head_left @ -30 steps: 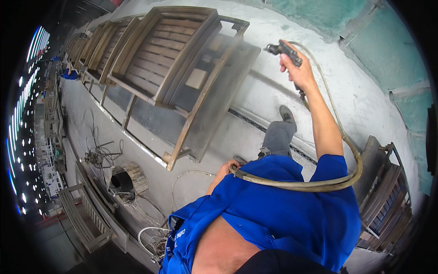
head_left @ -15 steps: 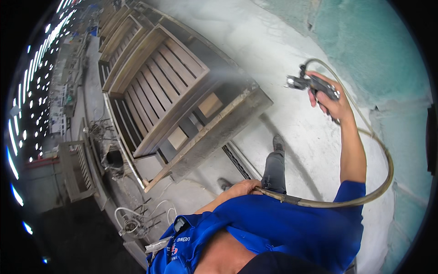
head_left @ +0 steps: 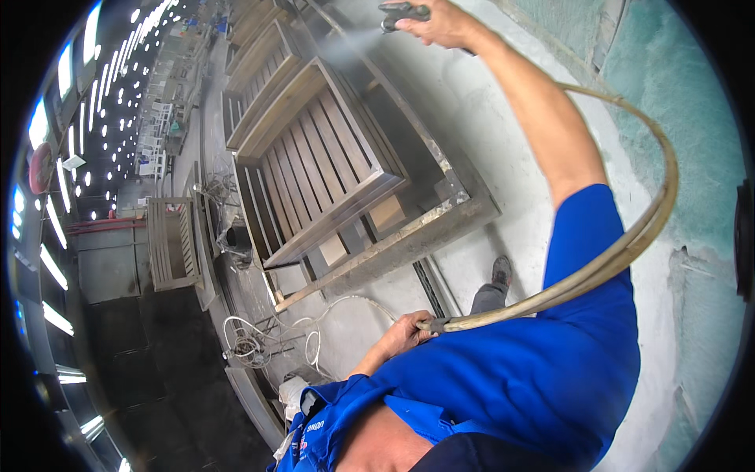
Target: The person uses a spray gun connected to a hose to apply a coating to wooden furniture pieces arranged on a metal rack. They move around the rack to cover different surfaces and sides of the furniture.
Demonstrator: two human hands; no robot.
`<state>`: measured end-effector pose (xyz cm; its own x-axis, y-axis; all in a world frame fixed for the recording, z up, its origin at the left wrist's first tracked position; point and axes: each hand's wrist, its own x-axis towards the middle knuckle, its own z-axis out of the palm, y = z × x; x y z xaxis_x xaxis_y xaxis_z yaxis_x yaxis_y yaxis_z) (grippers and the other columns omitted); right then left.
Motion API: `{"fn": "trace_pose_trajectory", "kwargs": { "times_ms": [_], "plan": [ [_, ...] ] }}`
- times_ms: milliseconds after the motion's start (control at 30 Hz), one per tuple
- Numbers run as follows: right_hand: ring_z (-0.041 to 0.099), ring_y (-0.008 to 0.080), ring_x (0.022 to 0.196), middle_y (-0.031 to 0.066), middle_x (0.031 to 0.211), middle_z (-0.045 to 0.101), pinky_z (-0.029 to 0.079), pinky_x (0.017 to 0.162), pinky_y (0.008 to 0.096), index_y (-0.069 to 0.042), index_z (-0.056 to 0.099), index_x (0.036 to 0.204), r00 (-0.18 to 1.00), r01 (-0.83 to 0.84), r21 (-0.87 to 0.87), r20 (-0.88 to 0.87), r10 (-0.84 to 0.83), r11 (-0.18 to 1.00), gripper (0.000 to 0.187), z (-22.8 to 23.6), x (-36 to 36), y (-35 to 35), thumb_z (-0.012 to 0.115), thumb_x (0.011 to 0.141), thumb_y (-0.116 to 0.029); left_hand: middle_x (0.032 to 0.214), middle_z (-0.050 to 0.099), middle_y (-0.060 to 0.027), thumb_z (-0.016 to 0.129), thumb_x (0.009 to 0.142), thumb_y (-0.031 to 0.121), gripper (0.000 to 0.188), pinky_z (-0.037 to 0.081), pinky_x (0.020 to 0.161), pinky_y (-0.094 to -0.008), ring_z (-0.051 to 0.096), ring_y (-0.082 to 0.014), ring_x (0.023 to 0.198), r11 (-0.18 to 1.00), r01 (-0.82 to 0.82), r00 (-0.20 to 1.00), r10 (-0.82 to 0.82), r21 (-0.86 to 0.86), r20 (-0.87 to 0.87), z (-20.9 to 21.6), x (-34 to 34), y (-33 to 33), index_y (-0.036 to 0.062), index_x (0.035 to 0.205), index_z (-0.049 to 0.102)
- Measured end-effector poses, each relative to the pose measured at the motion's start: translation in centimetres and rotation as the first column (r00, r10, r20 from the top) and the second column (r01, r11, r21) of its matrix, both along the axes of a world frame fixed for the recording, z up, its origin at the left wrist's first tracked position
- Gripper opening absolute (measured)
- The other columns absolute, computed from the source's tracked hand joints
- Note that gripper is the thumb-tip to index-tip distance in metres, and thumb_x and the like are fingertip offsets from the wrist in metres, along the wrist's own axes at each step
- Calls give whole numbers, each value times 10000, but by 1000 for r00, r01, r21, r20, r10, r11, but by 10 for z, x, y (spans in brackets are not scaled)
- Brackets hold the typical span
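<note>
My right hand (head_left: 447,25) is stretched far forward, its fingers wrapped round a spray gun (head_left: 406,12). A pale mist (head_left: 352,47) fans out leftward from the nozzle, over the far wooden pieces. The nearest slatted wooden furniture frame (head_left: 322,153), brown and box-like, lies tilted on a worn support frame (head_left: 377,242). Down by my waist, my left hand (head_left: 405,333) is closed on the tan hose (head_left: 543,297). That hose loops up past my right elbow. Part of the gun's grip is hidden by my fingers.
More slatted wooden pieces (head_left: 263,71) stand in a row beyond the nearest. Another slatted piece (head_left: 173,242) leans at the left. White tubing (head_left: 248,342) lies coiled on the floor by a metal rack. A greenish, coated wall (head_left: 668,86) runs along the right.
My right hand has swung the spray gun forward and left, toward the far pieces, with mist now plainly showing. My left hand keeps hold of the hose. The view has shifted.
</note>
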<state>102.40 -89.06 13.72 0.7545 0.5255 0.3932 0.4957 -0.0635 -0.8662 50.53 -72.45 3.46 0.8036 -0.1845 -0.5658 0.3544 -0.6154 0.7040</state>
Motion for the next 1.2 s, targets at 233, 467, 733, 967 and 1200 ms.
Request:
{"fn": "trace_pose_trajectory", "kwargs": {
  "times_ms": [233, 467, 733, 967, 1200],
  "plan": [
    [611, 116, 566, 42, 808, 738, 488, 539, 312, -152, 666, 1408, 964, -260, -182, 6, 266, 948, 555, -51, -94, -146, 719, 882, -317, 949, 673, -166, 708, 954, 429, 410, 532, 776, -470, 668, -398, 914, 986, 101, 994, -105, -134, -25, -36, 6, 4, 40, 1050, 621],
    [624, 130, 653, 24, 797, 701, 526, 648, 302, -181, 661, 1419, 963, -198, -164, -215, 161, 967, 557, -73, -84, -122, 744, 873, -255, 961, 665, -162, 726, 945, 299, 302, 533, 781, -458, 664, -384, 905, 989, 94, 996, -92, -113, 20, -33, 0, 15, 42, 1059, 616],
    [643, 135, 643, 57, 822, 717, 538, 605, 314, -79, 679, 1347, 970, 63, 22, -237, -56, 998, 434, -54, 57, 8, 706, 932, -201, 951, 682, -172, 746, 889, 151, 238, 532, 763, -436, 665, -370, 859, 995, -98, 994, 97, 17, 41, -15, -14, 25, 41, 1070, 637],
    [578, 65, 640, -22, 771, 591, 421, 433, 216, -138, 557, 1500, 977, -130, -181, -192, 95, 975, 533, -15, -48, -53, 611, 982, -251, 981, 682, -171, 735, 889, 110, 223, 532, 804, -463, 681, -385, 954, 997, -73, 997, 73, -14, -17, -16, -11, 15, 37, 1072, 630],
    [710, 186, 829, 90, 961, 745, 586, 740, 353, -203, 606, 1449, 991, 136, 27, -26, -135, 990, 496, 0, -45, 91, 670, 957, -203, 925, 674, -169, 732, 931, 164, 190, 536, 768, -451, 667, -388, 891, 979, -195, 976, 200, -63, 85, -16, -14, 37, 42, 1022, 617]
  ]
}}
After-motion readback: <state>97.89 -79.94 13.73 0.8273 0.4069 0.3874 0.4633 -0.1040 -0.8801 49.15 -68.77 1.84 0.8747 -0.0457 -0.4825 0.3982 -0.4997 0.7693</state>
